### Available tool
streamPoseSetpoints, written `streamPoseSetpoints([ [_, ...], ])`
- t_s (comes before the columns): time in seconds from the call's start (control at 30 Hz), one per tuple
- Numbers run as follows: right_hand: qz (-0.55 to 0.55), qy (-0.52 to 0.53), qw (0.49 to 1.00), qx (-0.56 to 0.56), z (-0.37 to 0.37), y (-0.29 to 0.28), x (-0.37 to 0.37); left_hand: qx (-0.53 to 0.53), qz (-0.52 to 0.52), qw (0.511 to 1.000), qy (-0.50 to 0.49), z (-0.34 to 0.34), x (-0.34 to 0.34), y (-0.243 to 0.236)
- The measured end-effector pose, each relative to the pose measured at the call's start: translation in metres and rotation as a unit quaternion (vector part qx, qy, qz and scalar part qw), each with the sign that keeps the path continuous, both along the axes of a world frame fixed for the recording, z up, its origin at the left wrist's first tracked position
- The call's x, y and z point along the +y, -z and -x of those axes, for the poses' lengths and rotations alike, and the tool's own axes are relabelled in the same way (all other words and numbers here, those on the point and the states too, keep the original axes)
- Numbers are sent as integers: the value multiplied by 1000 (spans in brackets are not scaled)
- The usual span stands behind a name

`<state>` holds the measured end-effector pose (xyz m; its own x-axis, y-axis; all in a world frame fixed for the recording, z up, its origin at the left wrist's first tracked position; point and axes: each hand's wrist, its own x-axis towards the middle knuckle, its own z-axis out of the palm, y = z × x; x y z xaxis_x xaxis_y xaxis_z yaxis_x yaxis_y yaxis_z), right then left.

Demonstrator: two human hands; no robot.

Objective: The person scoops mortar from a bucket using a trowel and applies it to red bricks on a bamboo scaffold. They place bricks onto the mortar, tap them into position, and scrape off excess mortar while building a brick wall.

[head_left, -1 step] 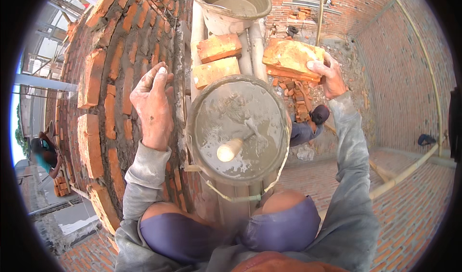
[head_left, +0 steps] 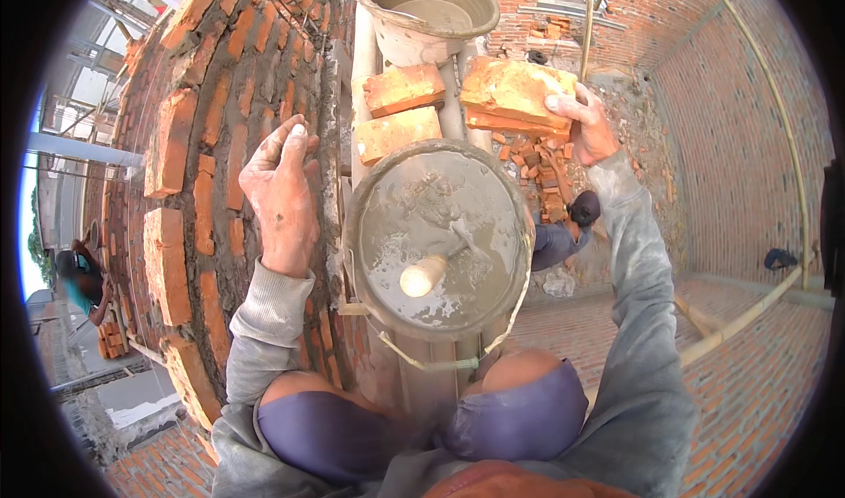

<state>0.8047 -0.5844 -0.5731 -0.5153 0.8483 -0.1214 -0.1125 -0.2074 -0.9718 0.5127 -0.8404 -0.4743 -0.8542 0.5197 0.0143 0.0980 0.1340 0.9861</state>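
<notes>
Two orange bricks [head_left: 519, 93], one on top of the other, are gripped at their right end by my right hand [head_left: 591, 128], thumb over the upper one. My left hand [head_left: 280, 194] is raised beside the brick wall [head_left: 211, 110], fingers curled in toward the thumb; nothing shows in it, though its palm is hidden. Between my arms stands a bucket of wet grey mortar [head_left: 396, 199]. A trowel lies in the mortar with its pale wooden handle [head_left: 423, 276] sticking up. Just beyond the bucket, two loose bricks [head_left: 400, 134] rest on the planks.
A second mortar bucket [head_left: 422, 44] stands farther off. Below on the right, a person in a dark cap [head_left: 563, 229] is beside a brick pile [head_left: 550, 190]. Another person [head_left: 84, 278] is at far left. A bamboo pole [head_left: 739, 322] crosses at right.
My right hand has shifted left and slightly away from me, carrying the two bricks toward the loose ones. My left hand has hardly moved.
</notes>
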Motion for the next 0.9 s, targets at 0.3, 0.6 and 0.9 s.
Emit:
streamPoseSetpoints([
  [0.3,75,-164,984,13,208,40,45,4,-2,998,-55,19,-28,-1],
  [0.6,-71,-96,974,-193,224,38,54,2,17,999,-42,27,-28,16],
  [0.9,-316,-76,912,-251,195,68,57,-5,24,999,36,4,-14,23],
])
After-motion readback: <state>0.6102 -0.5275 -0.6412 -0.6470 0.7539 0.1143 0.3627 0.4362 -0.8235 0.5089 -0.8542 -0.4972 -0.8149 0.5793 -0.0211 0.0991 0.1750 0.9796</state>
